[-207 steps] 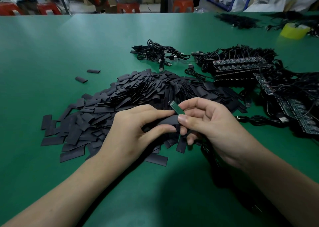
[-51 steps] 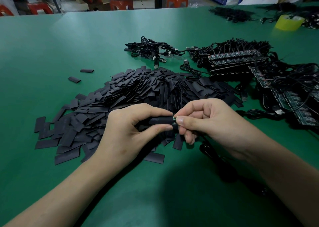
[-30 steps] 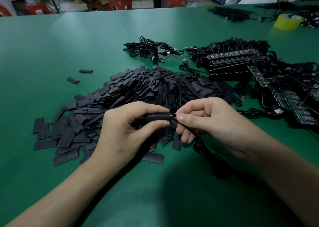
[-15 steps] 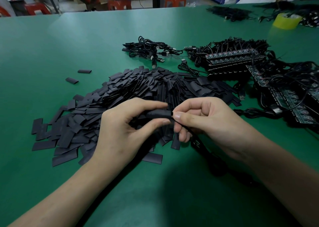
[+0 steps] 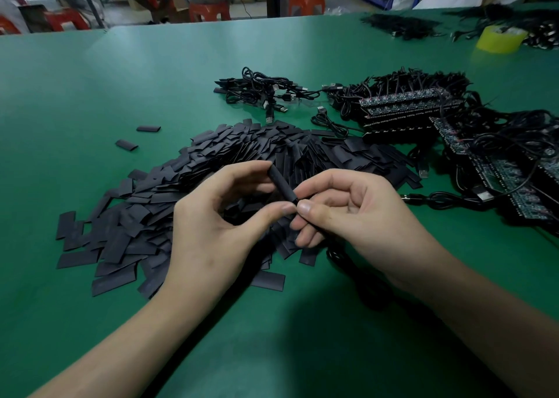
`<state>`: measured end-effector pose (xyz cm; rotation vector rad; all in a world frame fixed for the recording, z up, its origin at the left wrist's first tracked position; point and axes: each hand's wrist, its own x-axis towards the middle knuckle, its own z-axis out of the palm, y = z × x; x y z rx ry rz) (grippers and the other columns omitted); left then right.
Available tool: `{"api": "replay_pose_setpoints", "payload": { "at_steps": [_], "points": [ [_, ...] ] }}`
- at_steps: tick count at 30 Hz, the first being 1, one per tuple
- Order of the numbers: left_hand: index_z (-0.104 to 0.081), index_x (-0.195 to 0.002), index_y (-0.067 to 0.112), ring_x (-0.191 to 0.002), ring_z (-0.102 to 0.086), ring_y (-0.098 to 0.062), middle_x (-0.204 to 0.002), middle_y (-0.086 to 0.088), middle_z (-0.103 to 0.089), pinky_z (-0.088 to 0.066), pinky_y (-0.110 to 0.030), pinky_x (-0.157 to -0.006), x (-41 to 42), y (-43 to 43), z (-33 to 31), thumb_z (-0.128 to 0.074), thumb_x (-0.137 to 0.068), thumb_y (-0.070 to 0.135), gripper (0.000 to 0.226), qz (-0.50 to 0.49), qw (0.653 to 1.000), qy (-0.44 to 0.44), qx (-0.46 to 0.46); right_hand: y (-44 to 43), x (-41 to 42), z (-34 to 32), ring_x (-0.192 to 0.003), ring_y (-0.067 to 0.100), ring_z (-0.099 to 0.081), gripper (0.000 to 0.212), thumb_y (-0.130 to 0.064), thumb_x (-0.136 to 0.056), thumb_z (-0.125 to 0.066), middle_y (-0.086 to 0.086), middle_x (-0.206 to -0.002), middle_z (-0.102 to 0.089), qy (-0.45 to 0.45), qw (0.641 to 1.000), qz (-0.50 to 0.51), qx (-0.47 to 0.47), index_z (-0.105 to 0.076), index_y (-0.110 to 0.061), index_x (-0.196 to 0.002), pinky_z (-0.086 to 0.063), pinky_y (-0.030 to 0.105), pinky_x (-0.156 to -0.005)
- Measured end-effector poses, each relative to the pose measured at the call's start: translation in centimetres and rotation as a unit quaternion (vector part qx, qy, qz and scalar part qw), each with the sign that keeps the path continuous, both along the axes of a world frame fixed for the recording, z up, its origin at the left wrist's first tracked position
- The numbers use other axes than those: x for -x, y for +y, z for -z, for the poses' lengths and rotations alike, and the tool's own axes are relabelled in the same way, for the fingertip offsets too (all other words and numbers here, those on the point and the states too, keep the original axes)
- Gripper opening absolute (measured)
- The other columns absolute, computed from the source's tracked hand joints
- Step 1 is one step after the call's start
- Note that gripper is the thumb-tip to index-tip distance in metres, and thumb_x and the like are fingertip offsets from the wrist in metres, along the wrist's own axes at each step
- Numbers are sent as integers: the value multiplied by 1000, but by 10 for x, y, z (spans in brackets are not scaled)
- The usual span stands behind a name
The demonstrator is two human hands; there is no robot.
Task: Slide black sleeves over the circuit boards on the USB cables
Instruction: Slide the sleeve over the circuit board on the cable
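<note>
Now I hold one black sleeve [image 5: 282, 183] between both hands above the bench [image 5: 90, 101]. My left hand [image 5: 217, 228] pinches it: the index fingertip touches its upper end and the thumb presses near its lower end, so the left grip is closed on the sleeve. It tilts, its top leaning toward the left and away from me. My right hand [image 5: 357, 216] meets it at the lower end, thumb and index finger pressed together there on the cable [image 5: 338, 255], which drops below my palm to the bench. No circuit board shows at the sleeve; I cannot tell how far inside it sits.

Under and behind my hands lies the pile of flat sleeves [image 5: 242, 162], with two strays [image 5: 137, 137] off to the left. Loose USB cables [image 5: 266, 92] lie beyond the pile. To the right are rows of boards [image 5: 405, 104] with their wires. A yellow tape roll [image 5: 499, 39] stands at the far right.
</note>
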<state>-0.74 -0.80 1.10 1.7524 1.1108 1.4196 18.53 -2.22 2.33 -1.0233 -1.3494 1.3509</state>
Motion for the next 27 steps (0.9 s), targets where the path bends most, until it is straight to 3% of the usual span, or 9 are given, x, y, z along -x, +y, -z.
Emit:
{"api": "replay_pose_setpoints", "payload": {
  "at_steps": [9,14,22,27],
  "points": [
    [-73,-114,18,-95,-75,-12,-97,6,-78,-55,-19,-88,-2,0,-2,-86,-73,24,44,-3,1000,-25,19,1,2,2,-64,24,-74,9,0,-96,-65,15,-79,-76,0,1000,10,-10,-69,-7,-100,-58,26,-61],
    [-73,-115,18,-98,-74,-14,-100,7,-77,-55,-22,-91,-2,-1,-1,-88,-78,14,40,-22,1000,9,6,1,3,4,-64,23,-74,9,-1,-95,-66,13,-78,-76,-14,1000,14,-20,-69,-8,-100,-57,25,-61],
    [-74,-113,20,-98,-74,-12,-100,9,-77,-54,-21,-91,-1,-1,-2,-87,-78,21,38,-44,998,42,-24,0,4,5,-66,22,-75,15,-11,-86,-68,12,-80,-76,-21,999,6,-29,-69,-12,-101,-57,25,-62],
    [-73,-114,22,-98,-74,-12,-100,10,-77,-54,-20,-89,3,4,0,-82,-79,25,36,-51,998,16,-24,0,0,4,-78,20,-76,23,-19,-83,-75,4,-87,-77,-68,997,-22,-12,-72,-20,-106,-62,30,-77]
  ]
}}
